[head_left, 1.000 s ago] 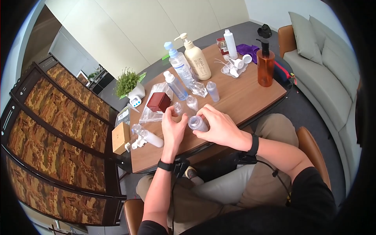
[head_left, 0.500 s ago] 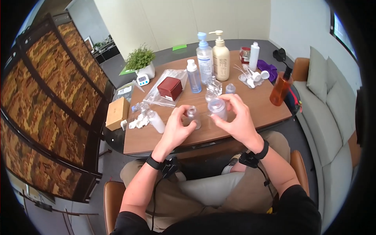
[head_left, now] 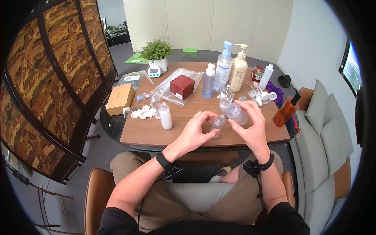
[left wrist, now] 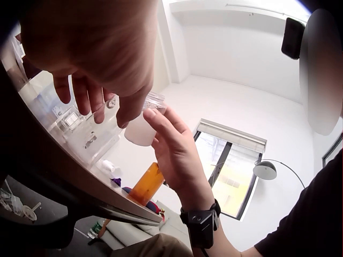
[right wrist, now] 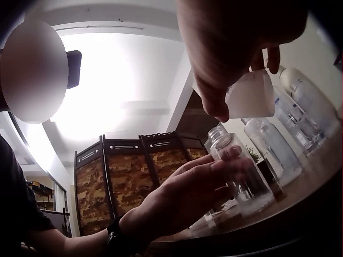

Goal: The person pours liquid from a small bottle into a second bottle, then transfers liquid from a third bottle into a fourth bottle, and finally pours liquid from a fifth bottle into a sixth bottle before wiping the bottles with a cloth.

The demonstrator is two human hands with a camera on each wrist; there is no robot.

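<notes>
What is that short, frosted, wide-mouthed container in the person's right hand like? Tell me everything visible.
The short, frosted, wide-mouthed container looks like translucent plastic: round-sided, with a ridged neck and no lid visible. The right hand grips it between thumb and fingers, above the brown wood-look tabletop, seemingly tilted a little, near the small clear cylindrical bottle in the left hand. Whether it holds anything is unclear.

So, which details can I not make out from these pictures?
1. Any flow from the frosted jar to the clear bottle: head view, too small.
2. Inside of the dark red box: head view, hidden by its closed top.
3. Small print on the cream pump bottle: head view, too small.
4. Near end of the grey sofa: head view, cut off by the dark border.
</notes>
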